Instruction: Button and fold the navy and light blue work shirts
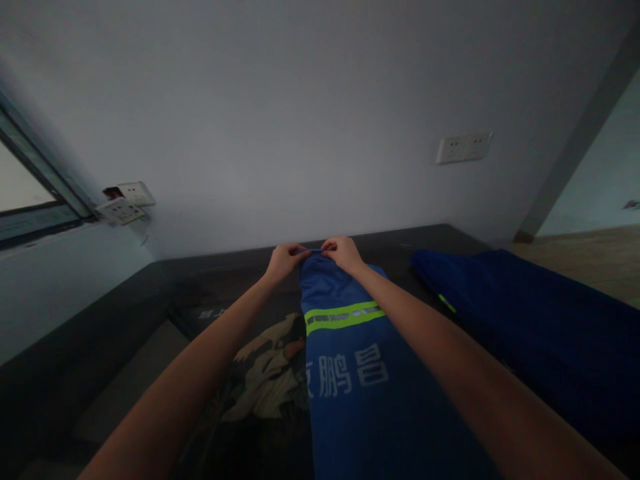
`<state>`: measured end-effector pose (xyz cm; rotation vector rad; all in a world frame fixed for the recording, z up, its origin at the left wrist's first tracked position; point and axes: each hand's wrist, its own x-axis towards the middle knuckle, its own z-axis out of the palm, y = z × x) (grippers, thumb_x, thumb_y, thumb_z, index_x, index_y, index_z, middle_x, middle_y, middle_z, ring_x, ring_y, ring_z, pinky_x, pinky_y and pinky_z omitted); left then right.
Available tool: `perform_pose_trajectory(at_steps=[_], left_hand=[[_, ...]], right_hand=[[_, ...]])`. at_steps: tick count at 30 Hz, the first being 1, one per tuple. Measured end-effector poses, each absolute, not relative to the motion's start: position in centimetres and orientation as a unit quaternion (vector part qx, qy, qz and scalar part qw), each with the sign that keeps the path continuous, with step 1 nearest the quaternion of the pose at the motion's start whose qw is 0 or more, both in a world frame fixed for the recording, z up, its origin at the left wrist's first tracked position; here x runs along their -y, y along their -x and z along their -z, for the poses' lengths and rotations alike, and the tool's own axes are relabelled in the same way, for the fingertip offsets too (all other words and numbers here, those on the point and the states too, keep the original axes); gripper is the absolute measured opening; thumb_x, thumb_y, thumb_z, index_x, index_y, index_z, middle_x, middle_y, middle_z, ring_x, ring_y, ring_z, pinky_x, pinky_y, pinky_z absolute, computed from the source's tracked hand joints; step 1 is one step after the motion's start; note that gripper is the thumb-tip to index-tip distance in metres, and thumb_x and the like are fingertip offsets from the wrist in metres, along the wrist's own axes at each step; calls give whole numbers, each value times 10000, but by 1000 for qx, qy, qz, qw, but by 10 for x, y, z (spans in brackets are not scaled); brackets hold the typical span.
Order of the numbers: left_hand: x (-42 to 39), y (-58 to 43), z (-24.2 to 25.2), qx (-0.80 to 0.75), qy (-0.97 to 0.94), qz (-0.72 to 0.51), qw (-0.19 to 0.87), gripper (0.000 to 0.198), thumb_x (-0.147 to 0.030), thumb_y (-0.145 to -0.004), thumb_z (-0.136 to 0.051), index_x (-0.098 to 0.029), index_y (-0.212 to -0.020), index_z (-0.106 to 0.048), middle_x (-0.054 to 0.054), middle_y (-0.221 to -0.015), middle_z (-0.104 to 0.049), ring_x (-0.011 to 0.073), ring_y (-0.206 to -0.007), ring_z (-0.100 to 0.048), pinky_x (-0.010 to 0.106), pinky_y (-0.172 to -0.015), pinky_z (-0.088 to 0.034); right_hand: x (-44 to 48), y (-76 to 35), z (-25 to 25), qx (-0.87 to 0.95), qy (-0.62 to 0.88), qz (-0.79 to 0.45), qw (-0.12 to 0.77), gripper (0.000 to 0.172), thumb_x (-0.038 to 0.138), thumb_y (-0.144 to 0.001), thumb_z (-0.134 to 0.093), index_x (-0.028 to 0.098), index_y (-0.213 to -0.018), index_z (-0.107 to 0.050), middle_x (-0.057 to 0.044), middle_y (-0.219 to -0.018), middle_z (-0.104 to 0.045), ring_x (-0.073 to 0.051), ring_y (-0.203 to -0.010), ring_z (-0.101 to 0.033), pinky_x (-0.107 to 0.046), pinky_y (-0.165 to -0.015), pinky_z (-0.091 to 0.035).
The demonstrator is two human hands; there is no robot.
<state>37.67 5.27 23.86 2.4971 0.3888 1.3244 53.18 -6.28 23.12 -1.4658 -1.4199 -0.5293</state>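
Observation:
A blue work garment (345,340), perhaps a vest or jacket, lies in a long folded strip on a dark surface. It has a yellow-green reflective stripe and white Chinese characters. My left hand (287,259) pinches the left corner of its far edge. The right corner of that edge is pinched by my right hand (344,252). Between both hands the edge is drawn straight and slightly raised. My right forearm hides part of the garment's right side.
More blue cloth (530,320) is draped at the right. A dark, patterned piece (270,367) lies left of the garment. Behind rises a pale wall (300,120) with a double socket (464,148). A loose socket plate (121,209) juts out near the window (40,187).

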Motion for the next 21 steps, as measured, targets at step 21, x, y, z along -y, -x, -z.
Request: perform_pose_trajectory(at_steps=[21], left_hand=[[-73, -401, -212, -196, -839, -483, 158, 265, -332, -839, -564, -144, -969, -697, 74, -840, -733, 221, -835, -669, 279, -687, -521]], right_hand=[[75, -529, -213, 578, 586, 283, 493, 263, 136, -765, -661, 156, -1027, -653, -82, -1017, -695, -201, -967, -622, -338, -898, -453]])
